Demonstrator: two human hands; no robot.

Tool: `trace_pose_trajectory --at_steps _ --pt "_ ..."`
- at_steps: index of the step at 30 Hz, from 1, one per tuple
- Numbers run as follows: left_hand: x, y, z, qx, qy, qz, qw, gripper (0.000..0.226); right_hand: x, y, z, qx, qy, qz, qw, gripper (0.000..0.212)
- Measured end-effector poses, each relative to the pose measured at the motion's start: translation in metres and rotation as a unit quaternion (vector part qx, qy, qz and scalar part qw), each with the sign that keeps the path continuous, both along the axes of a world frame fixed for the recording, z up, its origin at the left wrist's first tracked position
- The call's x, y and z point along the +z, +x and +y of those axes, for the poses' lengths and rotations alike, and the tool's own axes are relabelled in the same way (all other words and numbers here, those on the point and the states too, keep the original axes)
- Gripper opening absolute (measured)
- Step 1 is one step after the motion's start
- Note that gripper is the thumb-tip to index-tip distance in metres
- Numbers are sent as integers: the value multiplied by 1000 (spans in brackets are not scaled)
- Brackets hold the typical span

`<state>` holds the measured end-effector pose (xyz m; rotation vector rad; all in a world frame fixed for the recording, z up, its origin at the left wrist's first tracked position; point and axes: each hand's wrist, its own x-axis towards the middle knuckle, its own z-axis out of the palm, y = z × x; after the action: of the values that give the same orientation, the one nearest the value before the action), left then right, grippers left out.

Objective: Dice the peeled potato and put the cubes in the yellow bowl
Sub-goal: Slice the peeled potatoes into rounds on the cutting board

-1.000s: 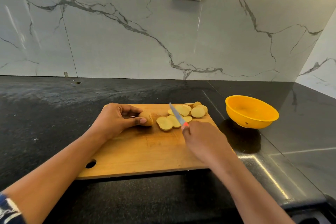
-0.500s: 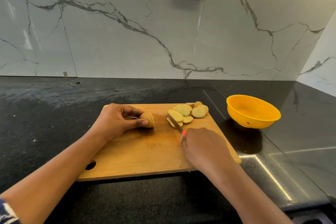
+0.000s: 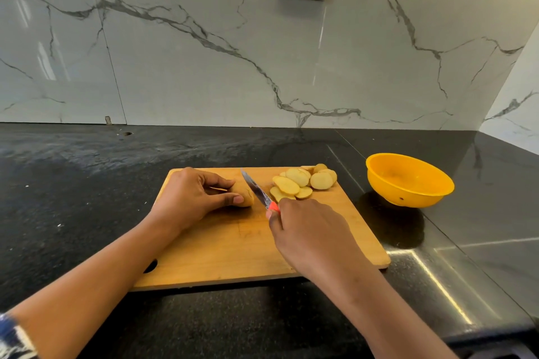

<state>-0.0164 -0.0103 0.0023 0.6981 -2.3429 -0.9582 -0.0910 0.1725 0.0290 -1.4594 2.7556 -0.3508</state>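
Now steel knife (image 3: 257,190) perhaps touching rounded potato stub (image 3: 248,197), wooden board (image 3: 233,248).

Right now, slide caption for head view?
Left hand holds potato stub; right hand holds knife beside it, slices heaped alongside.

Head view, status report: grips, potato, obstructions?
Left grip holds potato stub; right grip holds knife, blade beside stub. Slices piled on board, none diced. Yellow bowl empty. Nothing blocking.

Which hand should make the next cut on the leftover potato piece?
Right. The right hand holds the knife, its blade just beside the potato piece, while the left hand grips that piece to steady it.
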Motion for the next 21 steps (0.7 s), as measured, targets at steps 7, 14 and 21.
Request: trace_pose_trajectory --at_steps 7,14,21 --pt "1 1 3 4 -5 12 1000 35 2 2 -10 5 53 28 998 26" --pt "2 1 3 9 -7 11 1000 32 4 7 -16 23 64 41 997 26" --pt "1 0 3 10 -18 18 1000 36 13 11 -25 22 105 29 994 26"
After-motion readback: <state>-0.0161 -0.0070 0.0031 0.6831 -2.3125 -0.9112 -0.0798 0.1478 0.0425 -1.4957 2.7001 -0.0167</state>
